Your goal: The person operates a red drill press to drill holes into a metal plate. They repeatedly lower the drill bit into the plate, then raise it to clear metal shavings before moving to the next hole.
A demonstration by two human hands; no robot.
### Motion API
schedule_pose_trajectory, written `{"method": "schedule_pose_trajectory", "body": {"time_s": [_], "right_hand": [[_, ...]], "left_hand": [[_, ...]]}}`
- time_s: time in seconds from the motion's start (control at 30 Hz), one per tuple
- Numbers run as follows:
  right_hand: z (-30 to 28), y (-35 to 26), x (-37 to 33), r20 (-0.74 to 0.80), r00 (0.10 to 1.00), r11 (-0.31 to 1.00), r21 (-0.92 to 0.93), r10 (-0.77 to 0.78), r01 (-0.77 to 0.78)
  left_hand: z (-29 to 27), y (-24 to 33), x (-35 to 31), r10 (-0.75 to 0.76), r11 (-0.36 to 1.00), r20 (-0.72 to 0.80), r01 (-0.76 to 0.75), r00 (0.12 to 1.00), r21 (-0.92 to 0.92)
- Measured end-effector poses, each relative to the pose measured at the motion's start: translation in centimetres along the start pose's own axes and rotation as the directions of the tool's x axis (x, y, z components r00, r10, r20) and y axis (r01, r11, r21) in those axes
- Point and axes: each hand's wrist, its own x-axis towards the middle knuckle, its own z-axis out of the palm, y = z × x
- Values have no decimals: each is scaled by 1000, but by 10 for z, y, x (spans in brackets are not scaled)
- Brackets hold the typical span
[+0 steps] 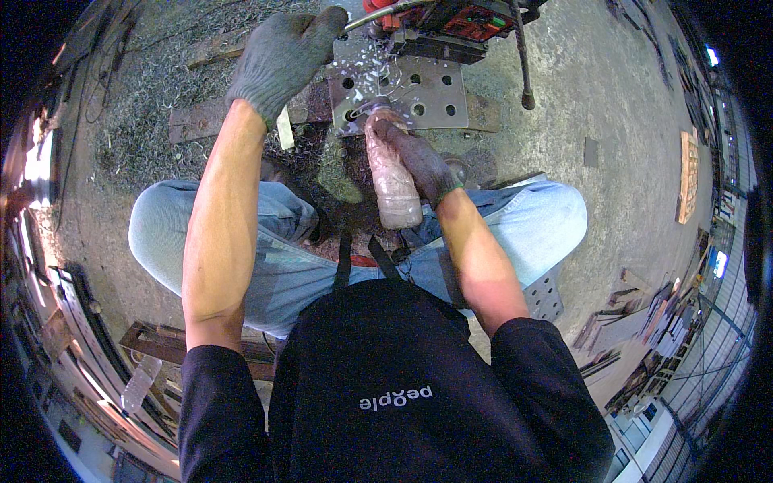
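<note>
At the upper left of centre, I read the grey-gloved left hand (pixel 282 64), fingers closed on a silver metal lever (pixel 378 14) beside a red-and-black machine (pixel 463 28). At frame centre, the dark-gloved right hand (pixel 419 157) grips a translucent pinkish plastic bottle (pixel 396 193), tilted, top toward a perforated grey metal plate (pixel 439 92).

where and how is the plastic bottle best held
Probably around the upper body just below its tapering end, coming from the right, as the gloved right hand does. The plastic bottle is long and rounded, lying with its narrower end toward the perforated metal plate and its wide base toward the person, so a wrap there leaves the base clear.
</note>
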Motion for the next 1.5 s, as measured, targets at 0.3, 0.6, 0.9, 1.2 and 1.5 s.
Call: {"method": "schedule_pose_trajectory", "body": {"time_s": [0.3,0.6,0.9,1.2,1.5], "right_hand": [[-15,17,27,-16,970,966,-94,-242,239],[-11,8,11,19,953,933,-201,-301,299],[-7,9,10,38,976,970,-112,-213,216],[-6,10,14,59,987,976,-149,-153,160],[-29,27,34,53,993,926,-359,-102,114]], "left_hand": [[41,-24,8,-62,996,68,65,996,-55],[57,-13,0,-90,993,-34,86,995,-84],[65,-14,-5,-149,971,-42,138,988,-196],[72,-19,-6,-98,990,-149,82,984,-111],[72,-17,-5,-160,980,-48,153,986,-126]]}}
